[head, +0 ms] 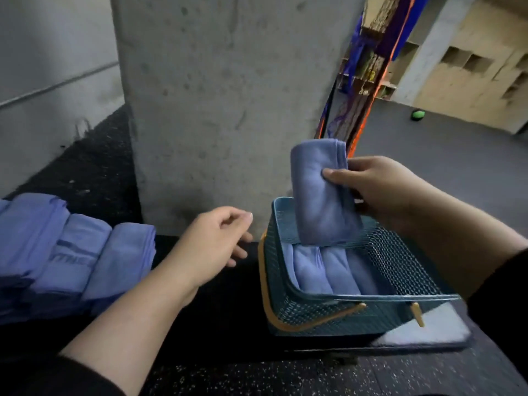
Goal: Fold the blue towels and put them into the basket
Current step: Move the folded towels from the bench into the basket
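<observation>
Right hand [380, 187] grip pinches folded towel [323, 192] above basket [328, 312].

The folded towel [320, 195] I grip is soft matt cloth. My basket [400, 252] is teal mesh with smooth yellow handles. Behind stands a rough, pitted concrete pillar [223, 95]; the black floor [257, 375] is speckled.

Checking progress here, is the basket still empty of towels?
No, folded blue towels already lie side by side inside the basket, below the one the right hand holds.
</observation>
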The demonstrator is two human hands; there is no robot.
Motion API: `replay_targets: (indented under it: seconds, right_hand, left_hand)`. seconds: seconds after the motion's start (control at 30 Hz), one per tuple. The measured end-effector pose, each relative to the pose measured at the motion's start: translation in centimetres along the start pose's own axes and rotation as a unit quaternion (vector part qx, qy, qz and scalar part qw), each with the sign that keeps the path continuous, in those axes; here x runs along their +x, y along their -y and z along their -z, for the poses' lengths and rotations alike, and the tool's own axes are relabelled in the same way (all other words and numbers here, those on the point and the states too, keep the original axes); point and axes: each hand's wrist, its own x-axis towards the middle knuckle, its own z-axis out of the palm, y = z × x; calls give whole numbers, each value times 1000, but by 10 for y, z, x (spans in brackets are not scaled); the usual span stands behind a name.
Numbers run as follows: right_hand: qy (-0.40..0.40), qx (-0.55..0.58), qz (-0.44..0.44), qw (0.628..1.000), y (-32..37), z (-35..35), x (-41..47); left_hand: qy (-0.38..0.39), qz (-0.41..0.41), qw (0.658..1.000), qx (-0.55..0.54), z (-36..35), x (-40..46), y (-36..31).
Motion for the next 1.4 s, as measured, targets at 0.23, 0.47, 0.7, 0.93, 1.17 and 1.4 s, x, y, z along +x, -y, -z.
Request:
replay_targets:
  seconds: [0.23, 0.47, 0.7, 0.93, 1.17, 1.4]
  right_hand:
    - [59, -151, -155, 975, -89, 16, 15]
    - [178, -42, -252, 950, -118, -28, 47]
    - [166, -59, -264, 948, -148, -59, 62]
    - [84, -565, 66, 818, -121, -43, 64]
    - [283, -535, 193, 773, -126, -36, 47]
    - [281, -578, 162, 749, -123, -40, 47]
  left_hand:
    - [52, 23, 996, 70, -47, 23, 13]
    - [40, 19, 993, 109, -57, 45, 20]
    - [43, 31, 993, 109, -53, 55, 25]
    - [47, 31, 992, 116, -52, 52, 25]
    - [48, 25, 990, 128, -53, 50, 21]
    - [70, 15, 987, 145, -48, 40, 18]
